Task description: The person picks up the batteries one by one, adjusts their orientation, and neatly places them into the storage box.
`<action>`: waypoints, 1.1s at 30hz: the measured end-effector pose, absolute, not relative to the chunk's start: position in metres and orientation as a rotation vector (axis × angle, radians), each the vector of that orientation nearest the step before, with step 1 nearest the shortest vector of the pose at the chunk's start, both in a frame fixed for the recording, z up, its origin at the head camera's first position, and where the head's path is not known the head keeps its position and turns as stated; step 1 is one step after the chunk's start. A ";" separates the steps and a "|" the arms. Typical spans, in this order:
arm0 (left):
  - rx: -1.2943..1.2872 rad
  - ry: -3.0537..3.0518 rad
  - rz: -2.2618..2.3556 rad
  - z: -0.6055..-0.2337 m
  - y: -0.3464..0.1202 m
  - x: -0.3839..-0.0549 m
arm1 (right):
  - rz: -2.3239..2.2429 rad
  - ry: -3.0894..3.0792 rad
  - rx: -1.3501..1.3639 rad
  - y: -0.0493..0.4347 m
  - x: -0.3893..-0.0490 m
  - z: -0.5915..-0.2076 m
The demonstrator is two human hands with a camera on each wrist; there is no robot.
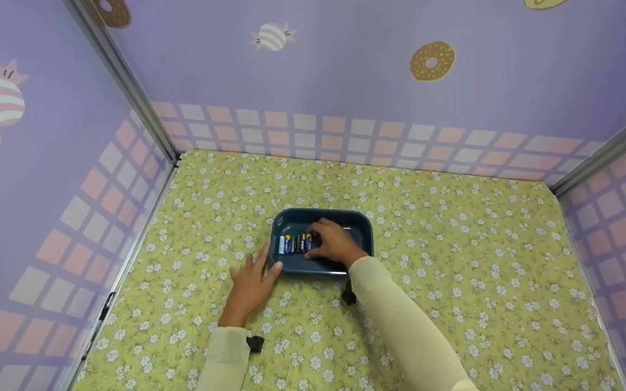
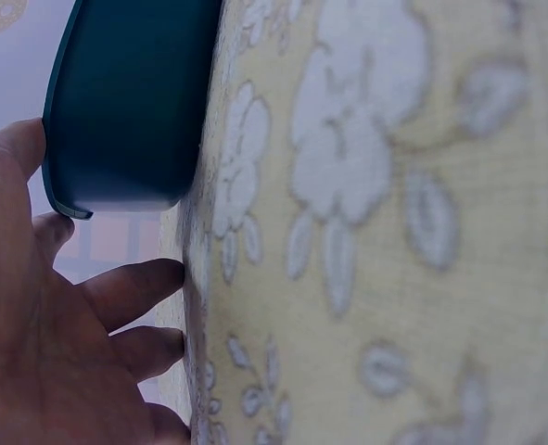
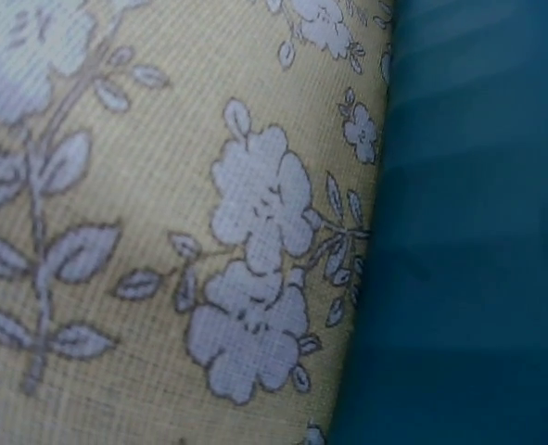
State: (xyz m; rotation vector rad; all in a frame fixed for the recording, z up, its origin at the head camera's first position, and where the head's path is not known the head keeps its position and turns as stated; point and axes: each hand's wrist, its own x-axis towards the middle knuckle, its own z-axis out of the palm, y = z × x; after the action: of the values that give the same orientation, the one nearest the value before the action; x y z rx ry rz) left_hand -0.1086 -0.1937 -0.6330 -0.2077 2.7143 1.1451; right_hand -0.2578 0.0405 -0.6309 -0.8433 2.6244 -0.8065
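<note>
A dark teal tray (image 1: 324, 266) lies on the flowered cloth, with a row of several batteries (image 1: 293, 244) side by side in its left half. Reaching over the front rim, my right hand (image 1: 335, 243) has its thumb and fingers at the two ends of the rightmost battery (image 1: 308, 242), pinching it lengthwise. At the tray's front left corner my left hand (image 1: 251, 282) has its fingers spread, thumb and index against the rim. The left wrist view shows this hand (image 2: 60, 306) beside the tray wall (image 2: 134, 102). Only tray and cloth appear in the right wrist view.
Yellow cloth (image 1: 470, 260) with white flowers covers the surface around the tray. Purple walls with a checked band (image 1: 335, 133) enclose it at the back and both sides. A metal post (image 1: 128, 81) stands at the back left corner.
</note>
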 end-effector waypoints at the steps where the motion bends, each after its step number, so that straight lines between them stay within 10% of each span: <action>1: -0.208 2.715 1.140 -0.633 -0.194 -0.109 | -0.801 2.623 -0.840 0.041 -0.258 -0.630; 33: -0.219 2.683 1.148 -0.635 -0.193 -0.108 | -1.131 2.772 -0.953 0.156 -0.253 -0.529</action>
State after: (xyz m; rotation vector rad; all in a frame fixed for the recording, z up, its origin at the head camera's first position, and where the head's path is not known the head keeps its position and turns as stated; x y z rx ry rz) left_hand -0.1082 -0.1930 -0.6348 -0.2191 2.6834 1.1483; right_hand -0.2525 0.1559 -0.5286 -0.9535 2.7717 -1.1313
